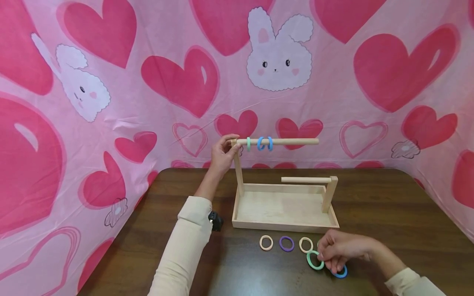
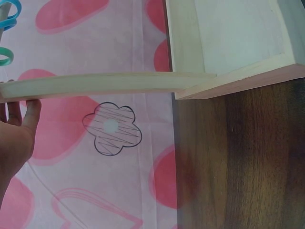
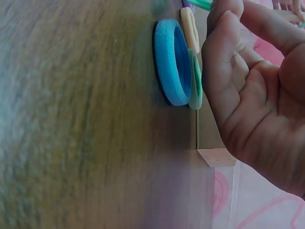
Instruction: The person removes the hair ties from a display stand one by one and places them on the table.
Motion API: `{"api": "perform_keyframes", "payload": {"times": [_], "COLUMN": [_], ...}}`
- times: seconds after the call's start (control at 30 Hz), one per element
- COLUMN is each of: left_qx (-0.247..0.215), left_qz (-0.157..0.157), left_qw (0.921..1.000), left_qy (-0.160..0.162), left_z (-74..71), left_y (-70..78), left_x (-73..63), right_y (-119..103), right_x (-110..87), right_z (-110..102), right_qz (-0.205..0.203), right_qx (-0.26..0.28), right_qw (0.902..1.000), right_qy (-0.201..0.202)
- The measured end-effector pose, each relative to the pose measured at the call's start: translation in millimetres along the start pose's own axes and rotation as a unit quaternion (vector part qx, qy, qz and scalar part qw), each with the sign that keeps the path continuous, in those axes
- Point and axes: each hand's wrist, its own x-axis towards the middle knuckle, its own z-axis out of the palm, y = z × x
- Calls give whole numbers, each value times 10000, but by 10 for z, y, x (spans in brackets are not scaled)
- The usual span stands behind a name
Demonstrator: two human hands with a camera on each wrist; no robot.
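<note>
The right hand (image 1: 338,250) pinches a round green ring (image 1: 311,266) over the grained table (image 1: 229,271), near right; well apart, the left hand (image 1: 223,154) grips the wooden post (image 1: 238,172), far left. In the head view, the right hand partly hides a ribbed blue ring (image 3: 167,62).

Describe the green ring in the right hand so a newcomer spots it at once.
A pale wooden tray sits on the dark table. Just in front of the tray's right end is the right hand, pinching the green ring. Unlike the threaded green ring on the upper rod and the purple ring lying on the table, it alone is held.
</note>
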Motion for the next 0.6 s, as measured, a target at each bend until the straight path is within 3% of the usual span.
{"api": "perform_keyframes", "payload": {"times": [0.6], "left_qx": [86], "left_qz": [-20], "left_qw": [10000], "left_qy": [-9], "left_z": [3], "left_y": [21], "left_x": [-12], "right_y": [17], "right_x": [8], "right_z": [101], "right_qz": [75], "right_qx": [-558], "right_qw": [9970], "right_qy": [530]}}
